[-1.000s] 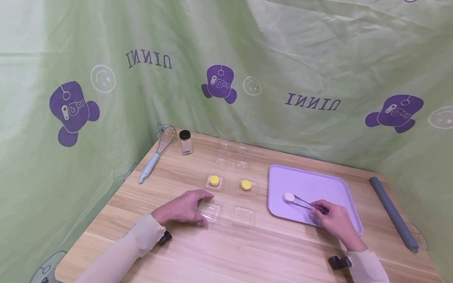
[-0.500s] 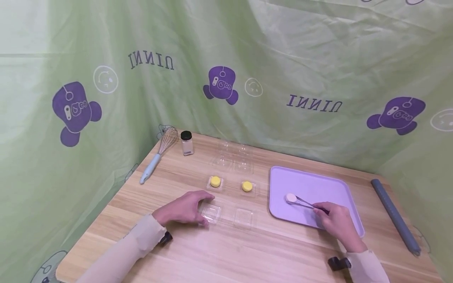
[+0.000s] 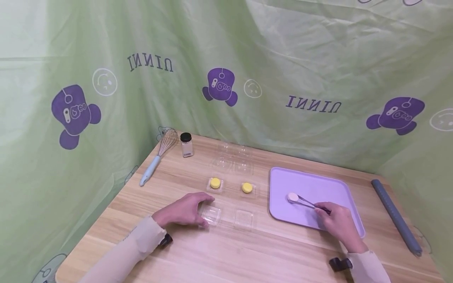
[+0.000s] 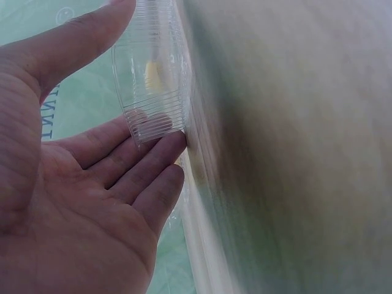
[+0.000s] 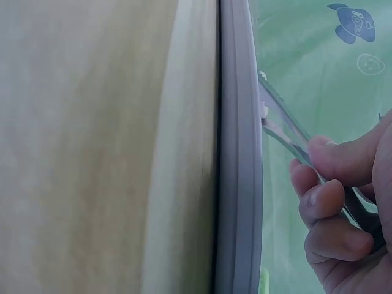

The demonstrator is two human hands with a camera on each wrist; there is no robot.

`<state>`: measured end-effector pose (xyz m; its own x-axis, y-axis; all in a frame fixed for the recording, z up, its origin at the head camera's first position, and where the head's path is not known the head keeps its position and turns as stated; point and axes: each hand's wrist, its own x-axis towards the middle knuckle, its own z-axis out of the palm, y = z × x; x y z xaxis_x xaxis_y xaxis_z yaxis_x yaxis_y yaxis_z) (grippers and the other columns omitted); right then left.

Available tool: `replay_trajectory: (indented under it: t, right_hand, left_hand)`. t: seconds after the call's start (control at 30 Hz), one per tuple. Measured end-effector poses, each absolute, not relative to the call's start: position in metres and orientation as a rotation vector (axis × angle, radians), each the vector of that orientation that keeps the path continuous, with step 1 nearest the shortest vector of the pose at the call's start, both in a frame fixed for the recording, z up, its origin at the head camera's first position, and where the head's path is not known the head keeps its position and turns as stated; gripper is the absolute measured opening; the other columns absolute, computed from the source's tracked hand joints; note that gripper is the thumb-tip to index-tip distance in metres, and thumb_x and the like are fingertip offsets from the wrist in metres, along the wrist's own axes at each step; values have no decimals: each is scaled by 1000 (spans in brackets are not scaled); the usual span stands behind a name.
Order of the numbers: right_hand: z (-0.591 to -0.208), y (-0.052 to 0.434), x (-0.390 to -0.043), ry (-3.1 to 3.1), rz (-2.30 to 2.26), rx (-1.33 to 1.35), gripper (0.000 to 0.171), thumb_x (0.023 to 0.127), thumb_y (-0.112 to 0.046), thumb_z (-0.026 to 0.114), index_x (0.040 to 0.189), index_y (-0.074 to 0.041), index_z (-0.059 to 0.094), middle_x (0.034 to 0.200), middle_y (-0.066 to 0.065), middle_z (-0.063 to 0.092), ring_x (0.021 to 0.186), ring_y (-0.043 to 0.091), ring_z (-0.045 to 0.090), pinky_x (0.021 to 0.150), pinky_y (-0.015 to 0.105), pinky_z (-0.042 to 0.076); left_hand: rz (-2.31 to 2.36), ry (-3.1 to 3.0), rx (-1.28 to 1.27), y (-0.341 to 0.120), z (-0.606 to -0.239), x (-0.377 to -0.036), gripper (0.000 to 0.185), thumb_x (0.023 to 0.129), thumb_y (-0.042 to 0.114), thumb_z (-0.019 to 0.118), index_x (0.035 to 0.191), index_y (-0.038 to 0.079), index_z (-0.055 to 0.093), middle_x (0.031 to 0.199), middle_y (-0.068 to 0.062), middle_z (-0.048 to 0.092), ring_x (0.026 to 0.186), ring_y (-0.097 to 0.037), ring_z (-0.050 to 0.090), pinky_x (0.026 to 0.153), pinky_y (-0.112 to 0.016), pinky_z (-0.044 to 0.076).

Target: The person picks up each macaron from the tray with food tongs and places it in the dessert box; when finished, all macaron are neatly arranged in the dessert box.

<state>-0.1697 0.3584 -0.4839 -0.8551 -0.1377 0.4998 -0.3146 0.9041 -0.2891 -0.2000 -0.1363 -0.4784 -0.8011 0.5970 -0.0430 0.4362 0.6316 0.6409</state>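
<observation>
My left hand holds a small clear plastic cup on the wooden table, thumb on its far side and fingers on its near side. The left wrist view shows the ribbed clear cup between the thumb and fingers of my left hand. My right hand grips metal tweezers, whose tips rest on a white round piece lying on the purple tray. In the right wrist view the tweezers lie between thumb and fingers above the tray rim.
Two yellow round pieces sit in clear cups behind an empty clear cup. Clear lids, a spice jar and a whisk stand at the back left. A grey roll lies at the right edge.
</observation>
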Motion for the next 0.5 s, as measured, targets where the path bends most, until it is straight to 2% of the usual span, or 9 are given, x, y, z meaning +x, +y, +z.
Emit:
replay_trajectory:
  t: [0.13,0.23,0.3,0.4,0.5]
  right_hand:
    - [-482,360,-172,-2566,517,317,16,75,-3,83,91,-3,79,83,15,78,75,38,73,67,49,59]
    - [-479,361,-175,-2546,520,299,16,76,-4,83,91,-4,79,82,12,78,73,33,72,64,36,57]
    - [-476,362,-177,-2524,523,285,15,76,-3,83,91,-4,80,82,11,78,71,25,70,63,25,52]
    - [-471,361,-179,-2496,554,254,15,78,-3,82,92,-3,79,82,12,78,70,7,64,63,11,44]
    - [-466,360,-181,-2462,614,211,14,80,-2,80,94,-1,79,83,15,78,73,-11,53,62,5,40]
  left_hand:
    - [918,2605,844,-136,-479,-201,83,68,34,93,138,6,59,139,-7,64,135,-26,57,118,-45,45]
    - [915,2600,846,-137,-479,-201,83,68,35,93,138,6,59,140,-7,64,135,-27,56,119,-46,44]
    - [915,2597,846,-137,-479,-202,83,68,36,93,138,5,59,140,-7,64,135,-27,56,119,-46,44]
    - [914,2597,842,-137,-480,-202,83,69,36,93,138,6,59,139,-7,65,135,-27,57,118,-46,44]
    - [916,2600,835,-137,-480,-201,83,68,36,93,138,6,59,138,-6,65,134,-26,57,118,-45,45]
